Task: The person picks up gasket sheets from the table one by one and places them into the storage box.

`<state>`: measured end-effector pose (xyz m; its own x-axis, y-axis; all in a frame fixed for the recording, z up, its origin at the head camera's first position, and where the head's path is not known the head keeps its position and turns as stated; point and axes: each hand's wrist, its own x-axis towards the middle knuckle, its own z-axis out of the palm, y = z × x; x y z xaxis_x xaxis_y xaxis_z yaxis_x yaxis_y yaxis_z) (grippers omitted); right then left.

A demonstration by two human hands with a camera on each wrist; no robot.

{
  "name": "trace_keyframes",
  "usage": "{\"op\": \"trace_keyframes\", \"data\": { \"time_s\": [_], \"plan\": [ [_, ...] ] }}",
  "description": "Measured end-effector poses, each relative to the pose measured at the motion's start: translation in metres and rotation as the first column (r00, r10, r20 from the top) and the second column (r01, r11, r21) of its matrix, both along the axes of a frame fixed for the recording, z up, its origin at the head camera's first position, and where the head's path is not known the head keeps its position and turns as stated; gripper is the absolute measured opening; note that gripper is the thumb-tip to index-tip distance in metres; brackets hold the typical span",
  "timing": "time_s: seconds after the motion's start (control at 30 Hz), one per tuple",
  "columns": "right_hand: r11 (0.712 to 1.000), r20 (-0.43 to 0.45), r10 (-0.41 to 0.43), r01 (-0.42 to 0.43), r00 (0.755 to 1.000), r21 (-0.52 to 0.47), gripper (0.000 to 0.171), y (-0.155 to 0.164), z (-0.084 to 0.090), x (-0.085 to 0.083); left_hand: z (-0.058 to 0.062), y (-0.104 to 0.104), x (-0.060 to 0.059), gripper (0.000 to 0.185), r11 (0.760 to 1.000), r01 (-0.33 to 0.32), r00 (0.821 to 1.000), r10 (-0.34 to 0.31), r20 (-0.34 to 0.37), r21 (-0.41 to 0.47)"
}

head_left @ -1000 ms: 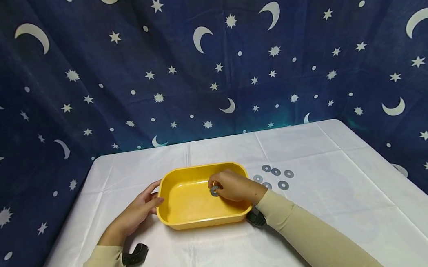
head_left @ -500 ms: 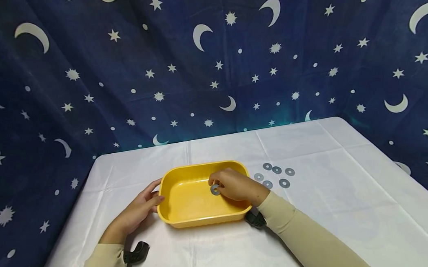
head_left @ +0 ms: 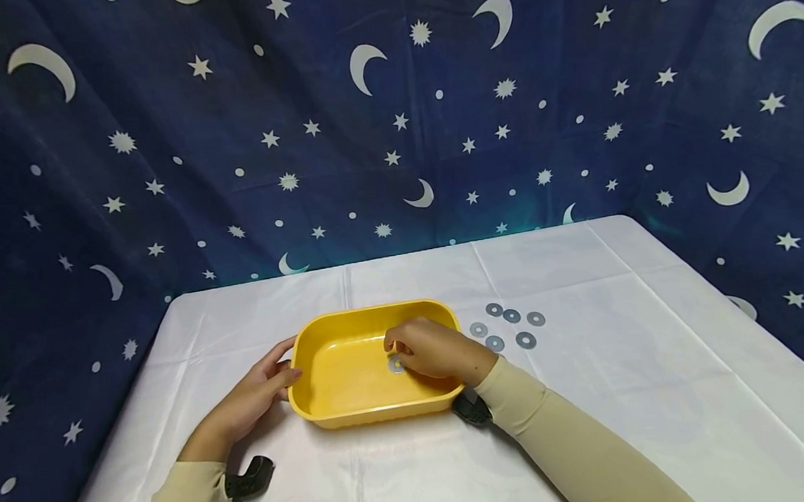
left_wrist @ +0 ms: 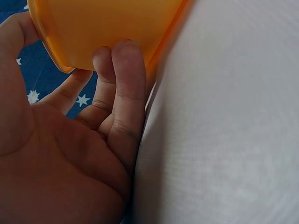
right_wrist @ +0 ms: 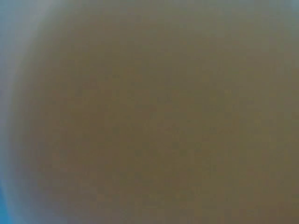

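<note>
A yellow plastic tray point(head_left: 374, 416) stands on the white tablecloth point(head_left: 590, 393). My right hand point(head_left: 397, 353) reaches down into it and pinches a flat metal washer point(head_left: 397, 365) low over the tray floor. My left hand point(head_left: 281, 370) grips the tray's left end, thumb at the rim. In the left wrist view its fingers point(left_wrist: 126, 84) curl against the tray's point(left_wrist: 107, 23) outer wall. The right wrist view is a brownish blur.
Several more washers point(head_left: 511, 316) lie loose on the cloth just right of the tray. A dark blue curtain with stars and moons point(head_left: 393, 113) closes off the back and both sides. The table edges fall away at left and right.
My right hand has lowered the washer a little, closer to the tray floor. The left hand stays on the tray's end; the head view has shifted slightly.
</note>
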<state>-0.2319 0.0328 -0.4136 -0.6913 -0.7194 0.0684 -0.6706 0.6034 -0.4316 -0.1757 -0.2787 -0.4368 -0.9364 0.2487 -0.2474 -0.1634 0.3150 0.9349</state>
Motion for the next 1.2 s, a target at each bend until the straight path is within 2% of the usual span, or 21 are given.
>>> {"op": "trace_keyframes", "data": {
  "time_s": [0.2,0.3,0.43,0.6,0.7,0.9,1.2],
  "plan": [
    [1.0,-0.08,-0.021,0.019,0.997,-0.019,0.015,0.001,0.002,0.004,0.001,0.001,0.0,0.066,1.0,-0.005,1.0,0.005,0.012,-0.025],
    [0.994,-0.123,-0.068,0.056,0.99,-0.097,0.016,0.002,0.004,0.007,0.0,0.001,0.001,0.066,0.999,-0.015,1.0,0.016,0.024,-0.03],
    [0.966,-0.195,-0.155,0.108,0.968,-0.234,0.013,0.009,0.008,0.012,-0.004,0.003,0.001,0.066,1.0,-0.011,1.0,0.012,0.025,-0.013],
    [0.942,-0.277,-0.191,0.096,0.942,-0.322,0.012,0.026,0.013,0.018,-0.006,0.001,0.001,0.065,1.0,-0.013,1.0,0.013,0.014,-0.026],
    [0.94,-0.292,-0.199,0.098,0.935,-0.326,0.011,0.036,0.017,0.025,-0.003,-0.002,0.001,0.065,0.999,-0.019,1.0,0.019,0.019,-0.039],
    [0.943,-0.27,-0.22,0.133,0.937,-0.306,0.012,0.06,0.02,0.041,0.0,-0.001,0.001,0.065,0.999,-0.018,1.0,0.019,0.023,-0.042],
    [0.96,-0.257,-0.219,0.161,0.941,-0.231,0.013,0.091,0.011,0.056,-0.002,-0.002,0.002,0.065,1.0,-0.011,1.0,0.011,0.022,-0.002]
  ]
}}
